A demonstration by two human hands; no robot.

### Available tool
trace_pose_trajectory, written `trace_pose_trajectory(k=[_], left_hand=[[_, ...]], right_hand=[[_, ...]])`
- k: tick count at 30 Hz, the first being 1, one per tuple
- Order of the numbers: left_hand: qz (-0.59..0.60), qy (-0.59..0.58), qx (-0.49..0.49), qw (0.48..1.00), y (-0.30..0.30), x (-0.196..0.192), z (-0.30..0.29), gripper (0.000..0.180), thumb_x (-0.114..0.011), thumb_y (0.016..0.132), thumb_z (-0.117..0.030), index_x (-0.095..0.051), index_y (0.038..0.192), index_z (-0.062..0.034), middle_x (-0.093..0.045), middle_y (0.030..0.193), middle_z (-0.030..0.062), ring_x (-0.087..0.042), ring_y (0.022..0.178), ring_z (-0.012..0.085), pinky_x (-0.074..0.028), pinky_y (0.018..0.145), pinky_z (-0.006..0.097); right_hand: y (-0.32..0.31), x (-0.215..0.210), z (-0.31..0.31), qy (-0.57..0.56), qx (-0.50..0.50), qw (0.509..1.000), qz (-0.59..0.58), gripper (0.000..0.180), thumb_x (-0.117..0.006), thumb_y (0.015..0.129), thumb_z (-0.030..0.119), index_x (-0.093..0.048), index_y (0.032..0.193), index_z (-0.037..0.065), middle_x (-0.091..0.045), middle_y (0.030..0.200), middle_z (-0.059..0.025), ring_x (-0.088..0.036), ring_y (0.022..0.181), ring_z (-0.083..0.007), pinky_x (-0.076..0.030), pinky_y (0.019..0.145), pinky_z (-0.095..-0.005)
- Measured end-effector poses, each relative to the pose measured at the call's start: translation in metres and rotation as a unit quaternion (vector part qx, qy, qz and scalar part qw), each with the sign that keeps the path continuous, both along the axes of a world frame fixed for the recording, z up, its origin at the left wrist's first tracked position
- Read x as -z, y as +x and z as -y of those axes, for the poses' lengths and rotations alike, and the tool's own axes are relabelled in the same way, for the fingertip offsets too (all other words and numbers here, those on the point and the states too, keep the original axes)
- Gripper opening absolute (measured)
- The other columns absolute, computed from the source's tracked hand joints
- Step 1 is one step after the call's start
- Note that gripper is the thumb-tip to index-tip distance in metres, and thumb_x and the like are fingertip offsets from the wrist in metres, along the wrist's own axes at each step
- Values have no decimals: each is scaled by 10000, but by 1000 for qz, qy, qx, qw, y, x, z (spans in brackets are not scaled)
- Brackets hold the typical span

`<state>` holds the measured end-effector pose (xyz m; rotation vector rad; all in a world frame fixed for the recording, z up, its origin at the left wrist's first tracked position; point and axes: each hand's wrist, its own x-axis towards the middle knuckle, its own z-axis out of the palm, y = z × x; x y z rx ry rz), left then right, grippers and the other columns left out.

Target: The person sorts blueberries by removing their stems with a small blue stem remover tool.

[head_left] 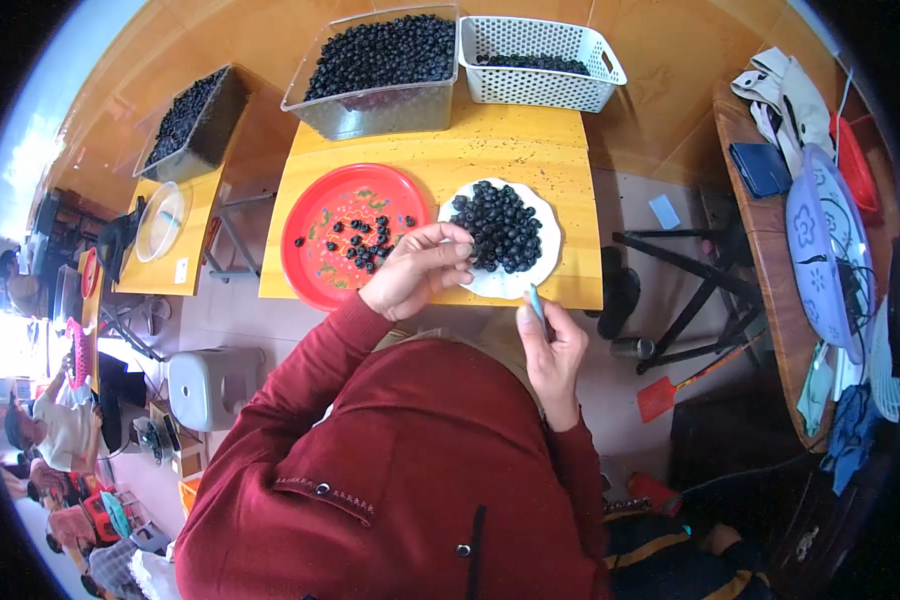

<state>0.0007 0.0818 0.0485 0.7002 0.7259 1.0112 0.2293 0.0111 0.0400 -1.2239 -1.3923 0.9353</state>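
Observation:
My left hand (425, 268) is closed in a pinch at the near edge of the yellow table, with a small dark round fruit at its fingertips, mostly hidden by the fingers. My right hand (552, 355) grips a small tool with a light-blue handle (536, 300); its tip cannot be made out. Just beyond my hands, a white scallop-edged plate (548, 212) bears a heap of dark round fruits (505, 225). To the left lies a red floral tray (305, 205), over which several loose dark fruits (370, 240) are scattered, some showing reddish spots.
At the table's (440, 150) far side stand a clear bin (370, 118) full of dark fruits and a white perforated basket (545, 88) holding fewer. A grey stool (210, 385) is at left. On the right, a wooden surface (760, 260) carries a purple basin (820, 250). Other people sit at far left.

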Motion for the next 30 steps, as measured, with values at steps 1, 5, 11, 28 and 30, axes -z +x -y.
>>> trace_pose_trajectory(k=[1,5,11,28,30], left_hand=[[57,-33,4,998,3,-2,4,137,-604,971,-47,-626,1105,-43,-658,956,35,-665,886,149,-585,790,303],[117,-51,41,991,12,-8,16,131,-588,976,-48,-626,1100,-58,-670,1019,47,-667,919,158,-580,814,307],[146,-49,64,986,18,-20,24,103,-581,980,-48,-627,1070,-67,-676,1048,52,-664,949,149,-575,835,311],[246,-30,41,968,16,-16,32,188,-574,997,-95,-622,1176,-65,-676,1128,75,-662,966,169,-557,899,362],[250,-38,21,967,17,-21,35,185,-577,999,-113,-615,1171,-59,-676,1115,76,-662,953,162,-563,892,365]], right_hand=[[-5,-6,-5,1,-2,1000,0,231,-709,917,142,-698,1070,-31,-581,747,-20,-526,695,-79,-424,612,-241],[-27,-29,-19,75,-26,997,-26,226,-744,890,95,-708,1081,-20,-575,788,-4,-489,689,-64,-407,597,-229],[-31,-35,-27,129,-57,990,-22,204,-724,910,102,-702,1081,-8,-636,847,-72,-624,738,-127,-489,637,-267],[-25,-37,-15,159,-32,984,78,298,-667,954,214,-685,1118,-34,-664,850,-142,-663,722,-233,-506,633,-331],[-26,-39,-14,149,-34,985,86,304,-669,953,222,-687,1120,-31,-664,849,-141,-664,719,-237,-507,627,-337]])
